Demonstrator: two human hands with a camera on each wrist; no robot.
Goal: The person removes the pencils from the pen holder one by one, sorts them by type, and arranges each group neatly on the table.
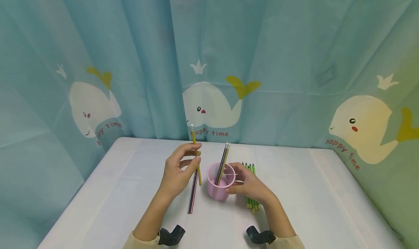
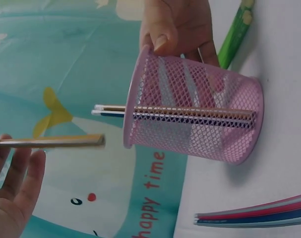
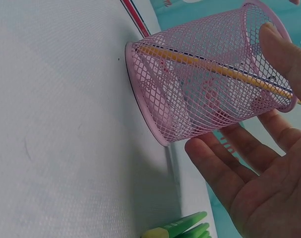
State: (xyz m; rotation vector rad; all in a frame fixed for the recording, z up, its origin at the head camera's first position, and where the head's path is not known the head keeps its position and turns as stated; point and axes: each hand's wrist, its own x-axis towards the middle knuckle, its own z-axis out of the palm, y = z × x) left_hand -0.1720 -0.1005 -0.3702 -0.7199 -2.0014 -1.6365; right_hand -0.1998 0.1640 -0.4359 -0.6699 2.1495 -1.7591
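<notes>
My left hand pinches a yellow pencil between thumb and fingers, close to upright, its white eraser end up. In the left wrist view the pencil's lower end is apart from the cup's rim. A pink mesh pencil cup is to the right of that pencil; my right hand holds it, thumb near the rim and fingers along the side. Inside the cup lean a dark pencil and a yellow one, both standing out above the rim. Whether the cup's base rests flat on the table is hard to tell.
Several striped pencils in red and dark blue lie left of the cup on the white table. Partly under my right hand lie several green pencils. Behind the table hangs a blue-green curtain with whale prints.
</notes>
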